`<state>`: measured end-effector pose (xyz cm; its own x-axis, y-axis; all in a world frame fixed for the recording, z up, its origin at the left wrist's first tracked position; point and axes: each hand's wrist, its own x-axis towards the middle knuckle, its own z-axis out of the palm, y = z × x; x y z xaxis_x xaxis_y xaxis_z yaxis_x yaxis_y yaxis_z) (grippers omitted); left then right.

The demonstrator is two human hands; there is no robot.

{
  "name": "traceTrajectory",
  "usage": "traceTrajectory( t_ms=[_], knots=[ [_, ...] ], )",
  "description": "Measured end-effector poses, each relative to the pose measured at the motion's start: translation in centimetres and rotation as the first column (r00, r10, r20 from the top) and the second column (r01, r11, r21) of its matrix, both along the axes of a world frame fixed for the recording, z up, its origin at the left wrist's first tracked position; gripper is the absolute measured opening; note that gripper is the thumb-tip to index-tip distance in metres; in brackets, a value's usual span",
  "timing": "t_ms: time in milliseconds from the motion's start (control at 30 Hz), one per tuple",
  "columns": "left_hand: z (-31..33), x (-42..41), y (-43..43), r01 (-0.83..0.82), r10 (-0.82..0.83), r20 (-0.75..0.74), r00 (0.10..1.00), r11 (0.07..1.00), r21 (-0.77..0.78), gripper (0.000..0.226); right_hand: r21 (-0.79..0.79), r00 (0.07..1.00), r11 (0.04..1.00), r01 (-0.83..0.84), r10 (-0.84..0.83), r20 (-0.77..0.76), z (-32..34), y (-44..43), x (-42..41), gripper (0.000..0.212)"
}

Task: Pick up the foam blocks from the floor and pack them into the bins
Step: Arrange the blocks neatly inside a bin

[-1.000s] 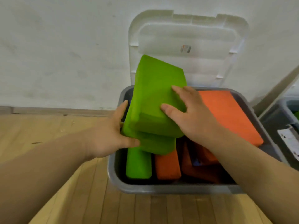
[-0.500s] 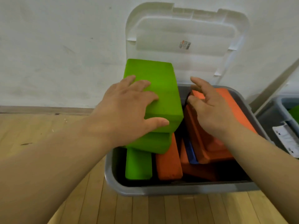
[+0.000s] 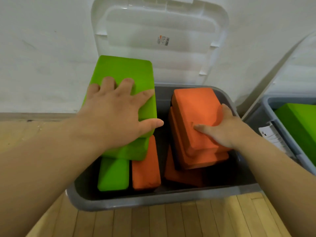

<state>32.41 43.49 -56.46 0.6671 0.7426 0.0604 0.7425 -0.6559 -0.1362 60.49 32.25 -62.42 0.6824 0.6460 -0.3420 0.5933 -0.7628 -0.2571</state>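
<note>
Wood floor (image 3: 153, 223), left hand (image 3: 116, 117) flat on green block (image 3: 124, 71), long axis away, right hand (image 3: 222, 130) gripping orange block (image 3: 195, 106)

White wall (image 3: 42, 48), wooden floor (image 3: 171, 221), baseboard (image 3: 34, 115)

The wooden floor (image 3: 171, 223) carries a grey bin (image 3: 153, 200) and, just to its right, a second grey bin (image 3: 269, 110).

Ahead of me a translucent white plastic lid (image 3: 153, 31) leans upright against the white painted wall (image 3: 42, 48), upper centre of the frame, with a small barcode sticker (image 3: 163, 40) on its face. A pale wooden baseboard (image 3: 34, 116) runs along the wall's foot at middle left. Another translucent white lid (image 3: 294, 74) slants across the upper right.
</note>
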Motion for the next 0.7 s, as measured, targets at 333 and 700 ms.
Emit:
traceTrajectory(
  t_ms=[333, 700],
  knots=[
    [-0.1, 1.2, 1.4, 0.024, -0.036, -0.064, 0.997, 0.983, -0.181, 0.11, 0.192, 0.963, 0.979, 0.065, -0.011, -0.269, -0.9, -0.5, -0.1, 0.137],
    [0.7, 1.8, 0.8, -0.056, 0.011, -0.185, 0.983, 0.969, -0.241, 0.106, 0.159, 0.909, 0.982, 0.106, -0.031, -0.416, 0.0, -1.7, -3.1, 0.129]
  ],
)
